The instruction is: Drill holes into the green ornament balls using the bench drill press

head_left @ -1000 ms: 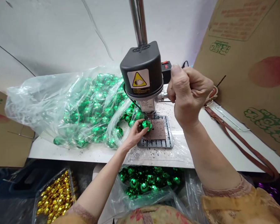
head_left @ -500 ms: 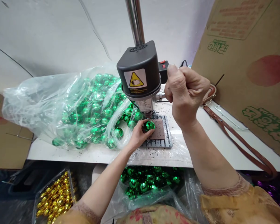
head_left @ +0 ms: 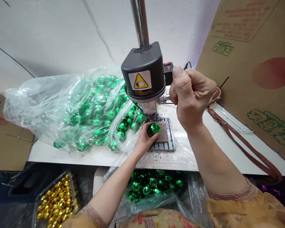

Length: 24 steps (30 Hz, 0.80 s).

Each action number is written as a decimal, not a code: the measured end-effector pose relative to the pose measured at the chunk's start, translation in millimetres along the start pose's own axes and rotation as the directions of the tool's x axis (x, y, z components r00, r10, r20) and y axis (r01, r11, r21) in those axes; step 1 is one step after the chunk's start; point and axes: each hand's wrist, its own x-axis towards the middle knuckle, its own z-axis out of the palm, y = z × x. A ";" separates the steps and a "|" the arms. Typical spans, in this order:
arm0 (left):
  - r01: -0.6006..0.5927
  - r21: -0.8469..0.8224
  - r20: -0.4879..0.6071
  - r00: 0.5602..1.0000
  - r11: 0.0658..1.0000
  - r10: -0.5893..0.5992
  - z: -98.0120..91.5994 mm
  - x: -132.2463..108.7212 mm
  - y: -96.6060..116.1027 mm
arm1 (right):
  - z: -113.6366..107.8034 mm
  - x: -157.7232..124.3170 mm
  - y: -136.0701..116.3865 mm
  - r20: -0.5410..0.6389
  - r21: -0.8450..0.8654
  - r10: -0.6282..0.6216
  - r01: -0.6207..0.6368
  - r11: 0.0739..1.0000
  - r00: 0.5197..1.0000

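Note:
A shiny green faceted ball (head_left: 155, 128) is pinched between the thumb and fingers of my left hand (head_left: 145, 138). It rests over a brown board (head_left: 164, 134) on the slotted metal base (head_left: 172, 142) of a small drill press (head_left: 142, 69), under the chuck (head_left: 152, 117). My right hand (head_left: 194, 95) is closed in a fist beside the machine head, wrapped round the end of its feed lever (head_left: 166, 97); the fingers hide most of that lever. Dark shavings lie about the base.
A clear plastic bag (head_left: 33, 98) of green balls lies left on the white table (head_left: 85, 158). Below are more green balls (head_left: 154, 183) and a tray of gold balls (head_left: 55, 202). Cardboard boxes (head_left: 247, 95) flank the table; a brown strap (head_left: 242, 142) lies at right.
My left hand and the green ball have shifted slightly right over the board. My right hand stays on the lever. The whole view has moved a little.

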 end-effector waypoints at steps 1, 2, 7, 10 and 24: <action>-0.006 0.010 -0.003 1.000 1.000 0.006 -0.5 -0.3 0.6 | -0.2 -1.6 0.4 -0.011 0.001 -0.011 0.011 1.000 1.000; -0.009 0.020 -0.007 1.000 1.000 0.009 -0.9 -0.5 1.4 | -0.6 -3.9 1.2 -0.022 0.001 -0.020 0.020 1.000 1.000; -0.010 0.032 -0.015 1.000 0.999 0.011 -1.5 -0.9 3.7 | -5.6 -21.1 11.4 -0.040 0.030 -0.107 0.108 0.994 0.993; -0.017 0.031 -0.008 1.000 0.999 0.017 -1.4 -0.9 3.8 | -9.8 -28.8 17.2 -0.024 0.073 -0.172 0.173 0.982 0.985; -0.025 0.040 -0.032 0.999 0.999 0.026 -0.4 -1.2 6.9 | -18.0 -40.9 30.0 0.008 0.022 -0.281 0.281 0.960 0.960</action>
